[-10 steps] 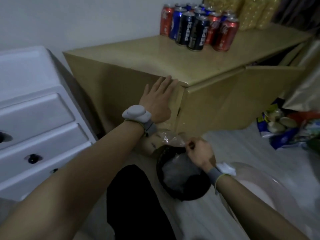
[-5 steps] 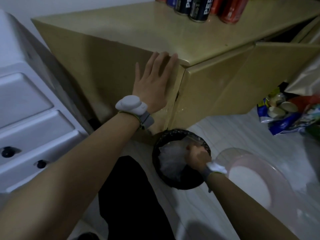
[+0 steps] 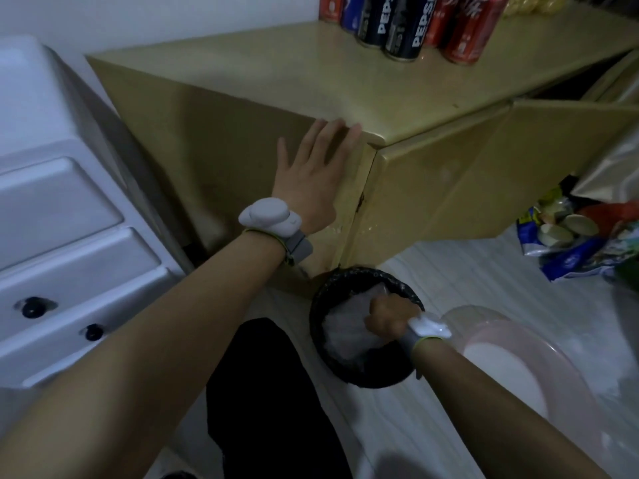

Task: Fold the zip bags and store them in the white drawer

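A pale floor point(image 3: 484, 278) runs under a low yellowish wooden cabinet point(image 3: 432, 174), whose top carries a cluster of red and dark blue soda cans point(image 3: 408, 25) at the far edge. To the left stands a white plastic drawer unit point(image 3: 69, 243) with its drawer fronts closed and two dark round knobs low on the front. The left hand point(image 3: 311, 178) lies flat against the cabinet's side panel near the front corner, fingers spread and straight, gripping nothing; a grey band with a pale rounded device sits on its wrist. At the foot of the cabinet corner is a round black bin point(image 3: 363, 326) lined with dark plastic. The right hand point(image 3: 390, 318) is down inside the bin's mouth, curled closed over crumpled clear plastic zip bags point(image 3: 345, 333) that fill the bin's left half. Just right of the bin lies a translucent pinkish round basin point(image 3: 518, 368). Further right, against the cabinet front, is a heap of colourful snack packets point(image 3: 570, 243). A dark-clothed leg point(image 3: 269, 402) shows between the two forearms
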Tool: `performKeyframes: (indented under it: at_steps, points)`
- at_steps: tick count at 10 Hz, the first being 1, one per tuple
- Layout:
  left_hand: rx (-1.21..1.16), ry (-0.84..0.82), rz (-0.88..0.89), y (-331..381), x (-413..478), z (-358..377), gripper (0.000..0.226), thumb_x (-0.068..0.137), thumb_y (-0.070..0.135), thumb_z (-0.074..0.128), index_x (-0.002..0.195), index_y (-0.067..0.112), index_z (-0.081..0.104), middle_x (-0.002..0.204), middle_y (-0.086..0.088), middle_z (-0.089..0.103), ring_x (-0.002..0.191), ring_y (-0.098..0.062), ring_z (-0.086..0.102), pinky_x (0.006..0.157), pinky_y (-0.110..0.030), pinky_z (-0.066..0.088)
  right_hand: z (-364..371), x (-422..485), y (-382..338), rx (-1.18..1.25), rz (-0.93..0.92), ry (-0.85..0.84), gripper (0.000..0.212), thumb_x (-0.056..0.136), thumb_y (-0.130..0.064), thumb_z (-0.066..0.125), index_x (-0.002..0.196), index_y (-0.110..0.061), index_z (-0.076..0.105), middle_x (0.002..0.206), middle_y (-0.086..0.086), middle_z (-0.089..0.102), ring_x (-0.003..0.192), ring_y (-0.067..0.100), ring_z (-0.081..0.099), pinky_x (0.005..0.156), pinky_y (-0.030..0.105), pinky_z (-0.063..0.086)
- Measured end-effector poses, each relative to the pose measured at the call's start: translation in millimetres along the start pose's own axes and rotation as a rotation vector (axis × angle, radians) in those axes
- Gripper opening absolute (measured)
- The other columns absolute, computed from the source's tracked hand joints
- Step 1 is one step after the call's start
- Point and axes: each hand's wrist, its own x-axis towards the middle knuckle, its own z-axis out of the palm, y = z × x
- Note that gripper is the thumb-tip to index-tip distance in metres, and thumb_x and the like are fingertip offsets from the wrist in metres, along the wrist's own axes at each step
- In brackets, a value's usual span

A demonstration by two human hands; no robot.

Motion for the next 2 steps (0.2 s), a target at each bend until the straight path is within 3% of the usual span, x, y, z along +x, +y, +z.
performKeyframes:
  at_steps: [1, 2]
  points:
    - [0.068, -0.047, 0.055, -6.9, 1.8, -10.0, 0.091, 0.078, 0.013, 0.057, 0.155, 0.029, 0.012, 0.160, 0.001, 0.016, 0.150, -0.024, 0.008, 0.115, -0.064, 0.006, -20.0, -6.3, -21.2, 0.002, -0.047, 0.225, 0.029, 0.085, -0.038, 0.053, 0.103, -0.020, 0.068, 0.110, 0.008, 0.069, 0.100, 0.032, 0.067, 0.078, 0.032, 0.051]
    - [0.120, -0.032, -0.039, -26.6, -8.4, -25.3, 0.076, 0.082, 0.023, 0.057, 0.151, 0.026, 0.026, 0.156, -0.002, 0.026, 0.147, -0.026, 0.017, 0.119, -0.057, 0.008, -57.5, -15.6, -45.3, 0.086, -0.161, 0.303, 0.035, 0.088, -0.044, 0.050, 0.110, -0.020, 0.065, 0.109, 0.012, 0.070, 0.098, 0.034, 0.068, 0.076, 0.034, 0.054]
